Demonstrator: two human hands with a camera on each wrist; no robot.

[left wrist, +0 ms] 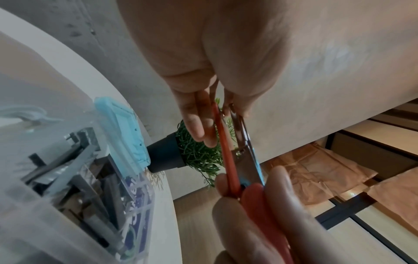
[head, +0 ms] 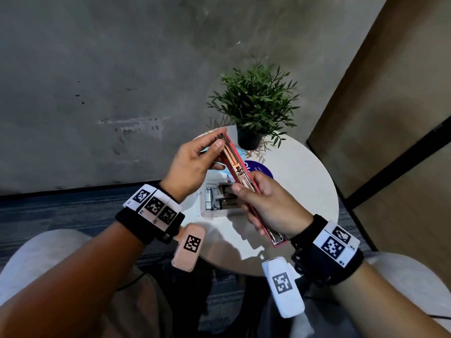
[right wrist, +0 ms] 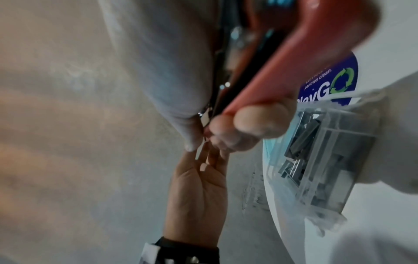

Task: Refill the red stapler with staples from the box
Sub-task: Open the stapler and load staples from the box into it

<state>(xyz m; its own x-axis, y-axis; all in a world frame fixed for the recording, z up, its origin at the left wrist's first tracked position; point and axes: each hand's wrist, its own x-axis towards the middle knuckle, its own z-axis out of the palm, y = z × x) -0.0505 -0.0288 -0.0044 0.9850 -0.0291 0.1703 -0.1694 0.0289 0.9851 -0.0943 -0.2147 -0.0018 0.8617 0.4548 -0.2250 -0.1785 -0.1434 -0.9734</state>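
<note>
Red stapler (head: 240, 172): held above bench (head: 305, 191), opened, channel upward. Right hand (head: 268, 206) grips its 5 o'clock half; left hand (head: 192, 164) pinches the 11 o'clock tip. Box (head: 217, 200) open beneath, staples inside. Loading apparently pending; closing remains.

The stapler (head: 244, 181) is held above the counter (head: 302, 181), running from far left to near right. The left hand (head: 192, 164) is at its far end, the right hand (head: 271, 206) around its near half. Below it, on the counter, sits the box of staples (head: 216, 203), toward the counter's left side. Beyond the box lies a lid (left wrist: 123, 132), and to the right of that a sticker (head: 262, 170) lies flat on the counter. A potted plant (head: 253, 106) stands at the counter's far edge, before the wall (head: 109, 76). A panel (head: 395, 118) stands to the right of the counter.
</note>
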